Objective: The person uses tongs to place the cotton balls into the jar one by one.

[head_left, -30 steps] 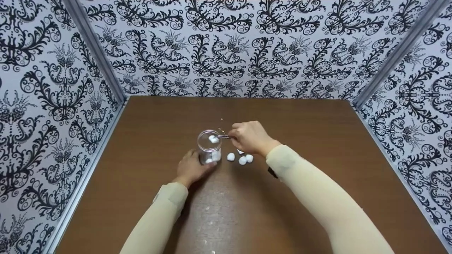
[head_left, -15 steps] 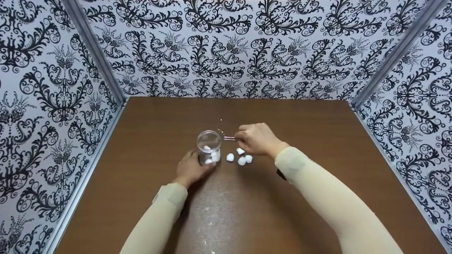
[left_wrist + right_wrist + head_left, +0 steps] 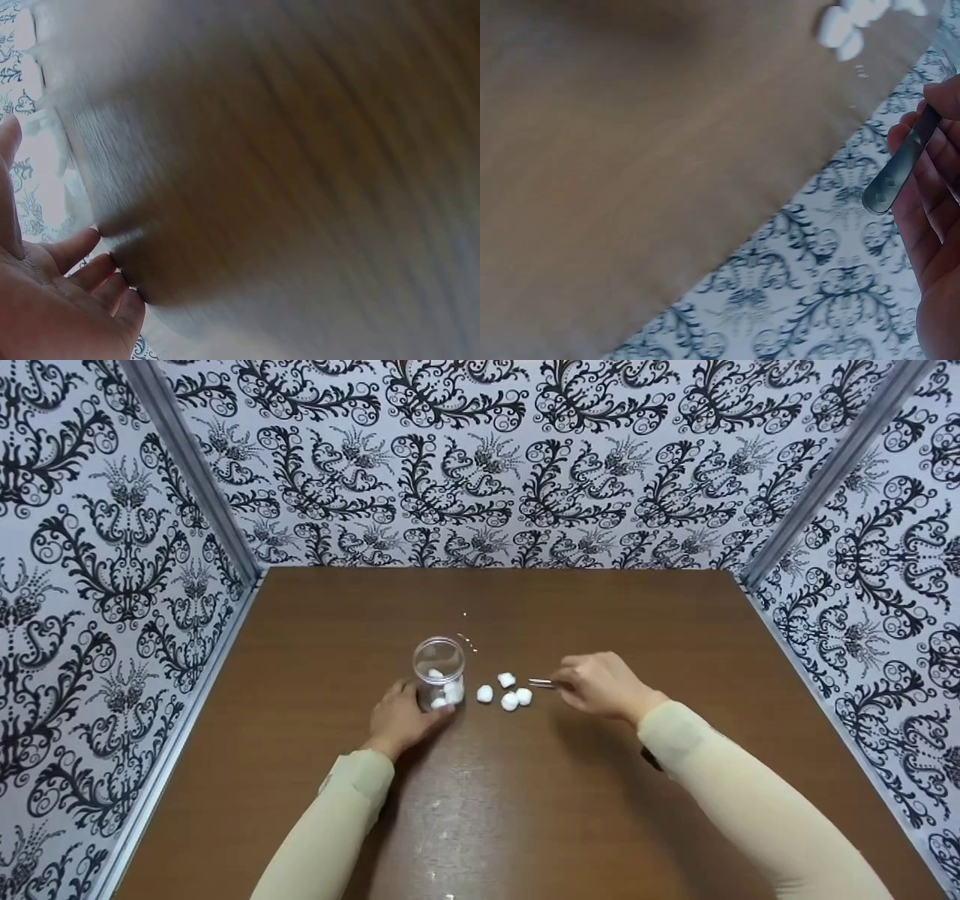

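Observation:
A clear round jar [image 3: 424,688] stands upright on the table with several white cotton balls [image 3: 453,693] inside. My left hand [image 3: 396,715] holds it low at the left, thumb round its near side. The left wrist view shows the fingers [image 3: 91,271] at the jar's base, against the tabletop. My right hand [image 3: 600,684] pinches metal tweezers [image 3: 541,683], whose tips point left with nothing between them. Their broad end sticks out of the fingers in the right wrist view. Several loose cotton balls [image 3: 485,694] lie between the jar and the tweezers.
Small shiny specks [image 3: 468,640] lie on the brown wooden table [image 3: 315,622] behind the jar. Patterned walls [image 3: 480,472] enclose the table at the back, left and right.
A cotton ball held in the tweezers over the jar's mouth has been let go into it. My right hand then drew back right and nearer with the tweezers; the left hand stayed.

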{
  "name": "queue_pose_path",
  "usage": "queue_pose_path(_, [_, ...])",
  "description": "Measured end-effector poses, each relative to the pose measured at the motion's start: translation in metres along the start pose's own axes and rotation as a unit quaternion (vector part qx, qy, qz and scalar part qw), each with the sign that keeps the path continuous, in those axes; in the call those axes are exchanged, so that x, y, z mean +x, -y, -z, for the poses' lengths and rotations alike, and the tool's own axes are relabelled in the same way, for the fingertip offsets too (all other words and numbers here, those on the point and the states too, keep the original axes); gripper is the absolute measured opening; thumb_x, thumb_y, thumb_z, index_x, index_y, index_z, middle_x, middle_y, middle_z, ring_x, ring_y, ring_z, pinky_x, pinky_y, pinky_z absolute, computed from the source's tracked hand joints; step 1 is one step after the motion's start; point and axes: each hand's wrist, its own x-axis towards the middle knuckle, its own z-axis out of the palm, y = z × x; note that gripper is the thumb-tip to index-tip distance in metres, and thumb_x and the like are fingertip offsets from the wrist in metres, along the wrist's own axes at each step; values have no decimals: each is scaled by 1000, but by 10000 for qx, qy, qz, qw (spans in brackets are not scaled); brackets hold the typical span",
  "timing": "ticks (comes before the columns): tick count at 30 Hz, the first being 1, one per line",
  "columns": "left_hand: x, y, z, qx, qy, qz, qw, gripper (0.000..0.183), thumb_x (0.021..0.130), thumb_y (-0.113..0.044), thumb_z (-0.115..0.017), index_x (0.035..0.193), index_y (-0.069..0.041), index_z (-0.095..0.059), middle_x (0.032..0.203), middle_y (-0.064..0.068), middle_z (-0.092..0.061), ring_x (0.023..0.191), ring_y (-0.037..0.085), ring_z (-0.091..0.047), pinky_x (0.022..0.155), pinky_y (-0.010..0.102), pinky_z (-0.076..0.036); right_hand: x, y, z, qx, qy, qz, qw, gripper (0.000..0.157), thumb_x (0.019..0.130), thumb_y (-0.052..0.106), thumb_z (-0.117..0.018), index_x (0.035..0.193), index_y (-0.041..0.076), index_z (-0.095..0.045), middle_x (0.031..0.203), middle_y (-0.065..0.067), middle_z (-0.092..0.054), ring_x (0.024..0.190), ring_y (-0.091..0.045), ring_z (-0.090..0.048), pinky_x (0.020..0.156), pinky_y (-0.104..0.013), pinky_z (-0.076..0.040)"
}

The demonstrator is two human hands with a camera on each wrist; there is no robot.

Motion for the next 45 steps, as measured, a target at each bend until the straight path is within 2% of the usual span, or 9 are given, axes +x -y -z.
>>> queue_pose_path(6, [0, 2, -2, 4, -117, -24, 9999, 84, 89, -61, -74, 143, 1, -58, 151, 20, -54, 139, 42, -52, 112, 61, -43, -23, -11, -6, -34, 359, -263, 9990, 5, 84, 15, -77, 89, 14, -79, 78, 1, -65, 56, -13, -55, 50, -37, -49])
queue_pose_path(13, [2, 4, -4, 20, -102, -17, 9999, 85, 88, -62, -73, 144, 1, -57, 152, 21, -53, 140, 42, -51, 112, 61, -43, -33, -15, -11, -70, 565, -497, 9971, 5, 86, 16, -75, 89, 14, -78, 77, 2, -62, 57, -12, -54, 51, -38, -50])
queue_pose_path(21, [4, 4, -4, 40, -65, 37, 10000, 87, 87, -64, -73, 145, -1, -57, 153, 19, -53, 141, 41, -51, 112, 60, -43, -31, -14, -13, -5, 662, -556, 9963, 6, 86, 16, -77, 91, 14, -79, 76, 2, -62, 57, -12, -54, 52, -38, -49])
queue_pose_path(25, [3, 4, -3, -29, -13, 41, 10000, 86, 88, -63, -72, 147, -3, -56, 155, 19, -51, 143, 40, -49, 114, 61, -42, -28, -14, -15, -70, 621, -427, 9971, 6, 87, 17, -78, 92, 14, -80, 77, 1, -64, 57, -12, -54, 52, -37, -50])
queue_pose_path(33, [5, 8, -7, -34, -20, 26, 10000, 89, 87, -65, -72, 149, -3, -54, 155, 19, -51, 143, 41, -49, 113, 61, -42, -17, -11, -22, -347, 726, -271, 9964, 8, 85, 20, -79, 85, 13, -76, 72, 0, -61, 54, -14, -52, 51, -41, -50])
queue_pose_path(45, [2, 1, -4, 18, -72, 76, 9999, 86, 88, -62, -73, 147, -3, -55, 152, 19, -53, 140, 41, -51, 112, 61, -43, -13, -5, -31, -419, 654, -137, 9969, 11, 82, 18, -80, 80, 12, -72, 72, -1, -59, 53, -19, -56, 49, -44, -49])
